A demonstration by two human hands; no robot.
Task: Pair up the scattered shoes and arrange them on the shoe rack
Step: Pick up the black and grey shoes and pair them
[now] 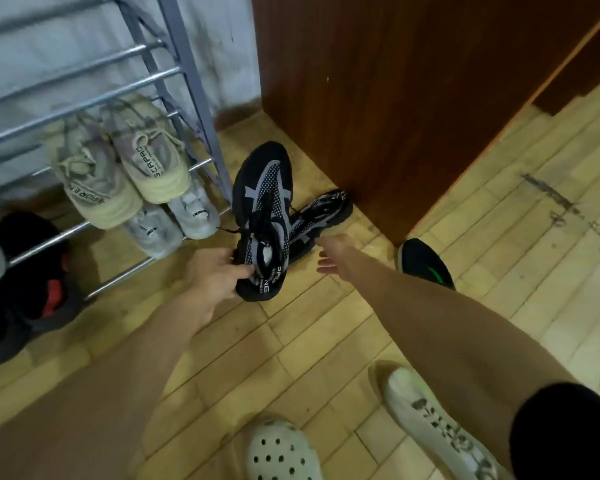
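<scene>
My left hand [215,271] grips the heel of a black and grey mesh sneaker [262,202], held toe-away just right of the shoe rack [174,74]. Its matching sneaker [321,216] lies on the floor behind it, against the wooden cabinet. My right hand [336,252] hovers with fingers apart right beside that second sneaker, holding nothing. On the rack sit a beige pair [118,168] and, one shelf lower, a light grey pair [174,223].
A brown wooden cabinet [395,98] stands to the right of the rack. A black shoe with a green stripe [426,263] lies by its corner. Black and red shoes [25,282] sit at lower left. A white clog [281,452] and a white patterned shoe [437,427] are near the bottom edge.
</scene>
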